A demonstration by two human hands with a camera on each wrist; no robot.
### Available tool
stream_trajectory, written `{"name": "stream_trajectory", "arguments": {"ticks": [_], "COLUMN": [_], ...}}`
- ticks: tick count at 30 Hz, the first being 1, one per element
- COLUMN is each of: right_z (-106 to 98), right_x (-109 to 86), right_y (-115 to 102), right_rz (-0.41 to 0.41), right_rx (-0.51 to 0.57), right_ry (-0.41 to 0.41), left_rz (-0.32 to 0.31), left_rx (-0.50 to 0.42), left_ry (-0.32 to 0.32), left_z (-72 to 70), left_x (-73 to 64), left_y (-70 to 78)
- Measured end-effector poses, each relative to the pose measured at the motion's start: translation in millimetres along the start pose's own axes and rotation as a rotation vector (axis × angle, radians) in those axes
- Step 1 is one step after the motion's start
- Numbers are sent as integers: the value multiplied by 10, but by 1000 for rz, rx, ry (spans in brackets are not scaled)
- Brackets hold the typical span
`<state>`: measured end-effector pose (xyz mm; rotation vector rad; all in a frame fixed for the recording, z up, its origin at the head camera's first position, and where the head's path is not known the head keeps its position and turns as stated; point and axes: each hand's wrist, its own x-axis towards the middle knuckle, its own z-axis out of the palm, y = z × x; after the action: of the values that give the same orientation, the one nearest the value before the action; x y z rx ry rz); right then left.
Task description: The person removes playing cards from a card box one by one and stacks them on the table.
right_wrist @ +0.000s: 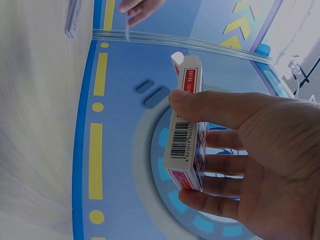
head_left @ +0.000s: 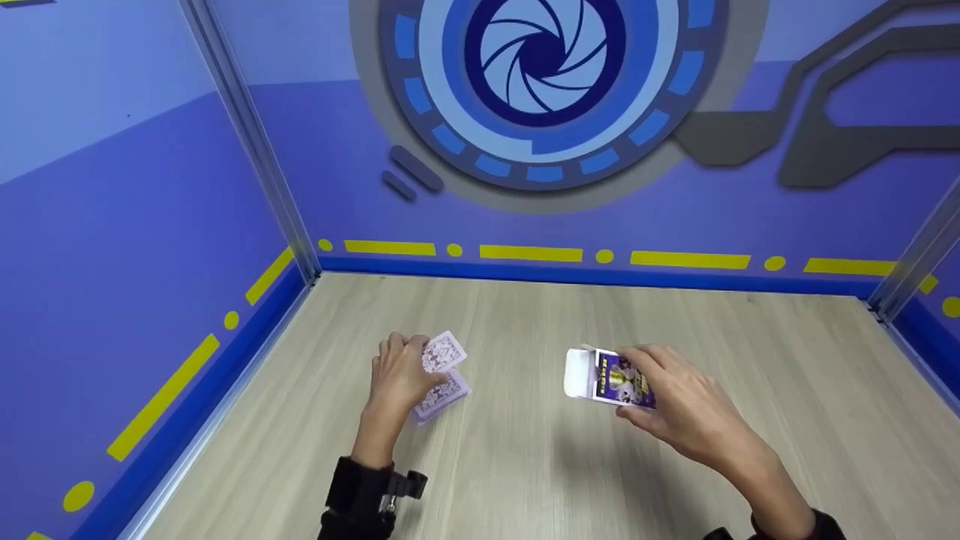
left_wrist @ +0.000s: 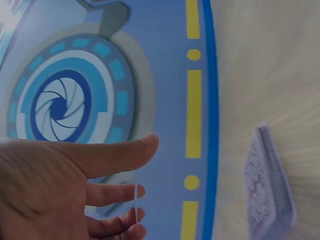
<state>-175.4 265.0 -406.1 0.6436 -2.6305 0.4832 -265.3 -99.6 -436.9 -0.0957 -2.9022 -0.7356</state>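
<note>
In the head view my left hand (head_left: 400,379) holds a white playing card (head_left: 445,351) with a reddish patterned back. The left wrist view catches that card (left_wrist: 136,202) edge-on, as a thin line at the fingertips. Below it a deck of playing cards (head_left: 446,394) lies on the table, back pattern up, partly hidden by the hand. My right hand (head_left: 694,401) grips a purple and yellow card box (head_left: 619,379) above the table, its white end flap (head_left: 578,373) standing open to the left. A barcode shows on the box's side (right_wrist: 182,137), thumb on it. The box's inside is hidden.
The pale wooden tabletop (head_left: 517,442) runs back to a blue printed wall (head_left: 667,217) with yellow marks. A second blue wall (head_left: 135,285) borders the left side, and a metal corner post (head_left: 259,150) stands between the two.
</note>
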Motion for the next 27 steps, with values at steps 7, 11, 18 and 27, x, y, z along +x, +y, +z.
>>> {"name": "stream_trajectory", "arguments": {"ticks": [7, 11, 18, 27], "right_z": [-8, -3, 5, 5], "right_x": [1, 3, 6, 7], "right_y": [-7, -9, -5, -14], "right_rz": [15, 25, 16, 16], "right_rx": [-5, -10, -13, -10], "right_ry": [-12, -27, -33, -40], "left_rz": [-50, -74, -84, -103], "left_rx": [19, 31, 73, 92], "left_ry": [-84, -120, -152, -188], "left_z": [140, 212, 300, 372], "left_x": [49, 71, 85, 95], "left_y": [-106, -149, -201, -237]}}
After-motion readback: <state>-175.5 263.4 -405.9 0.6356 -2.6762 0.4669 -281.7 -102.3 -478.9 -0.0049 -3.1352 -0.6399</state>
